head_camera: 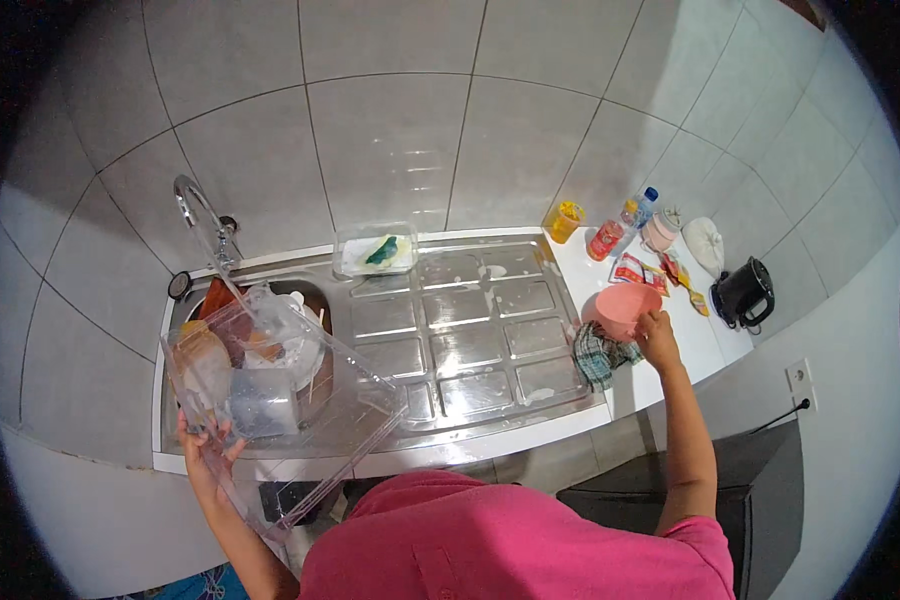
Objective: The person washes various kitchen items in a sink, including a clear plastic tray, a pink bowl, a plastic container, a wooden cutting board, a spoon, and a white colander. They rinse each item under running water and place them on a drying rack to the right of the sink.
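My left hand (208,450) grips the side of a large clear plastic bin (345,442), tilted over the sink at the left. Through its wall show a translucent container (264,403) and stacked dishes in the basin, partly hidden. On the right, my right hand (655,335) holds the rim of a pink plastic bowl (624,306) above the white counter. Beside and below the bowl is a crumpled checked cloth (598,358), lying across the drainboard's right edge. A green and yellow sponge (384,252) lies in a clear tray (343,264) behind the drainboard.
A chrome faucet (225,240) arches over the steel sink, left of the ribbed drainboard (465,337). Along the right counter (664,382) stand a yellow cup (567,223), plastic bottles (606,240), packets (637,271), a white cloth bag (703,246) and a black electric kettle (744,294). A tiled wall rises behind.
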A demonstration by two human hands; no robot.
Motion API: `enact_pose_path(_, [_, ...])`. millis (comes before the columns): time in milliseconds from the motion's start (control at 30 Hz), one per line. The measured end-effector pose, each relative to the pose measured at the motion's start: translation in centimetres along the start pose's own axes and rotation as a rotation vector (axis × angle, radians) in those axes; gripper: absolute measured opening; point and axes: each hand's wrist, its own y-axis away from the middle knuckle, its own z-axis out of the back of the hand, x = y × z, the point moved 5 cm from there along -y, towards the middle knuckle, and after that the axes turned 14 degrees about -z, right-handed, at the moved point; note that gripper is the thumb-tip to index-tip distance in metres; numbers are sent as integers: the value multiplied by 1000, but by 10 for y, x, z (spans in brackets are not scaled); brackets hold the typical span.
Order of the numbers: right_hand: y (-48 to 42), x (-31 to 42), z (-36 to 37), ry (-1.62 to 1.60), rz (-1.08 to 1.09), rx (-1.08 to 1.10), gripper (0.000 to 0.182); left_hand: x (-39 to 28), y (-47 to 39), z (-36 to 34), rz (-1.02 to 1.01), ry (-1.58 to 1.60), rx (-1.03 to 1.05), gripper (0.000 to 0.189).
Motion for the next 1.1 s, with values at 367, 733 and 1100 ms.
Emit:
enact_pose_path(367, [-8,-2,-21,29,17,3,18,-3,0,-5,63,-1,-33,68])
enact_pose_path(733, [-8,29,-7,-166,5,3,23,-3,0,-7,82,23,-46,68])
enact_pose_path(1100, [-20,18,-5,-37,103,-2,20,-5,-1,-7,63,24,-45,65])
